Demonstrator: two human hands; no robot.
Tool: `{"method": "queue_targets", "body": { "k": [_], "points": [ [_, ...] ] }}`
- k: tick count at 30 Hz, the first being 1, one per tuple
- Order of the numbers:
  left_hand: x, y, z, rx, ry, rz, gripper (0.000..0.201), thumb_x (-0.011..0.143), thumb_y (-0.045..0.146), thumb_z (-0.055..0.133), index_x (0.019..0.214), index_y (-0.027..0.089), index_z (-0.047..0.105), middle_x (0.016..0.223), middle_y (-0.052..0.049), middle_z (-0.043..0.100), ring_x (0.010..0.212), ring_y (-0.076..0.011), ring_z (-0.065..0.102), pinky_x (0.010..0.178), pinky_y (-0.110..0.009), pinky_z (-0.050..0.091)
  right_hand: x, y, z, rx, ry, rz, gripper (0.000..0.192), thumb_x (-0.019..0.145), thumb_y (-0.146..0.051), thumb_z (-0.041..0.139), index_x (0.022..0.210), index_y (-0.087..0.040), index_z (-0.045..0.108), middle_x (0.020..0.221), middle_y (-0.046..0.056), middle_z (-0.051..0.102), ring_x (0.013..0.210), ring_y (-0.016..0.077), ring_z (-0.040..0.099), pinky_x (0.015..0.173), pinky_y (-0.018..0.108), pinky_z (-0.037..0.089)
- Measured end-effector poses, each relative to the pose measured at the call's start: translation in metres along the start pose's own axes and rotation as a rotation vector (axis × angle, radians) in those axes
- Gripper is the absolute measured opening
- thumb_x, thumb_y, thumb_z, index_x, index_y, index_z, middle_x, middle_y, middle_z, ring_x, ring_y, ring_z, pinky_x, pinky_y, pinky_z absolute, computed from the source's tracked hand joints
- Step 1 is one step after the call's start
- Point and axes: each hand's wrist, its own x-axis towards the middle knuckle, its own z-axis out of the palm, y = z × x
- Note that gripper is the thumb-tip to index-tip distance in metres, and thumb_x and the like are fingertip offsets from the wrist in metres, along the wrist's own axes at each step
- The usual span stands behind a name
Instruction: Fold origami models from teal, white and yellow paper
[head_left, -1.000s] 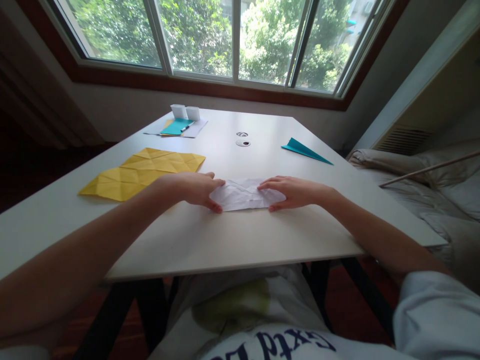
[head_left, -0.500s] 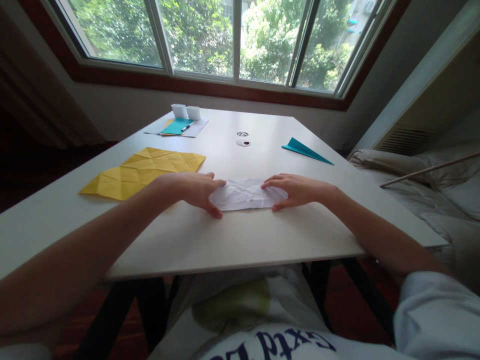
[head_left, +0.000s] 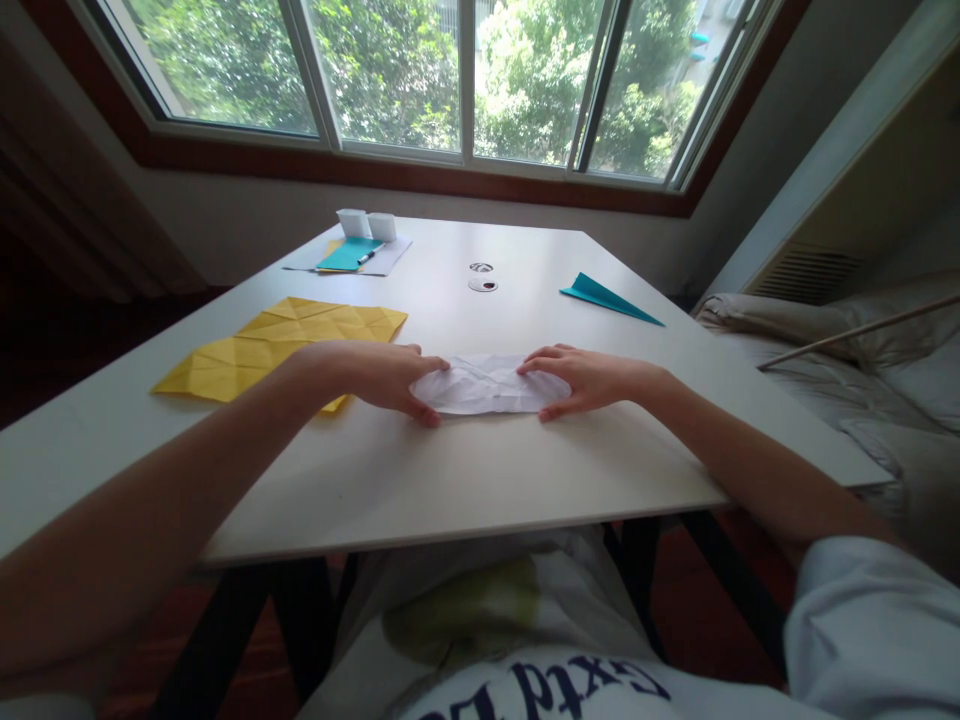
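A folded, creased sheet of white paper [head_left: 491,388] lies on the table in front of me, long side toward me. My left hand [head_left: 401,378] grips its left end, thumb at the near edge and fingers on the far side. At the opposite end my right hand [head_left: 576,377] holds it in the same way, fingertips resting on the paper's top. The palms hide both ends of the sheet. Beneath my left forearm, a creased yellow paper [head_left: 262,345] spreads over the table and is partly covered.
A blue-green folded paper plane [head_left: 609,298] lies at the right on the white table [head_left: 465,490]. Far left are two small white boxes [head_left: 367,225], a teal sheet [head_left: 348,254] and a pen [head_left: 370,254] on other papers. Round fittings [head_left: 482,285] sit mid-table.
The view has shifted very slightly. Both hands keep their hold at the ends of the white paper, with no clear movement otherwise.
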Motion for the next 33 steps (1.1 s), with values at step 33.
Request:
{"method": "queue_targets", "body": {
  "k": [33],
  "points": [
    [0.0017,0.0062,-0.0003,0.017,0.156,-0.043,0.053,0.074,0.048,0.046,0.125,0.033,0.054,0.113,-0.010,0.054,0.087,-0.0233,0.057,0.077,-0.031,0.040,-0.0008,0.0001,0.0020,0.029,-0.053,0.078,0.081,0.071,-0.067,0.053,0.139,-0.027,0.035,0.141,0.008,0.036,0.129,0.0296,0.030,0.105,0.044,0.030]
  ]
}}
